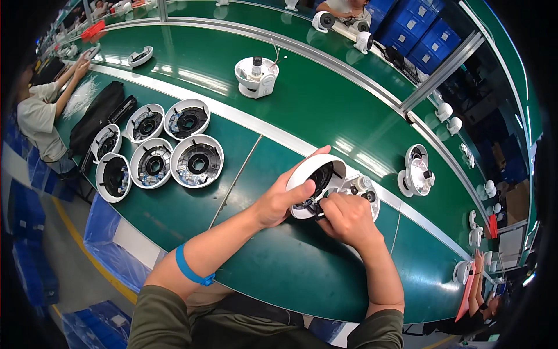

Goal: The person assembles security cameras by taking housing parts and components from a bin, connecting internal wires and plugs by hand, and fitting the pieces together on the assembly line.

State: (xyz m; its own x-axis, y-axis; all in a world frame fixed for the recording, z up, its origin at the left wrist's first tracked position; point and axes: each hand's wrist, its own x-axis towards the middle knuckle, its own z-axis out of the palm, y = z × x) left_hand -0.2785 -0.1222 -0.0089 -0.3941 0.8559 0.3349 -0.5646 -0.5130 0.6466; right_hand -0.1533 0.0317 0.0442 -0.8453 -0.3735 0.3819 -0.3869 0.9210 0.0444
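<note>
Both hands work a white dome housing at the green counter's (273, 273) near edge.
Left hand (278, 200) grips the tilted white dome housing (317, 174) by its rim; right hand (347, 218) is closed, fingers pinching at its black inner part. Six open white housings (196, 161) sit in a cluster well to the left, black bag (96, 116) behind them. Blue crates (424, 32) stacked far right; white camera unit (256, 77) on the conveyor belt (325, 87) beyond.
</note>
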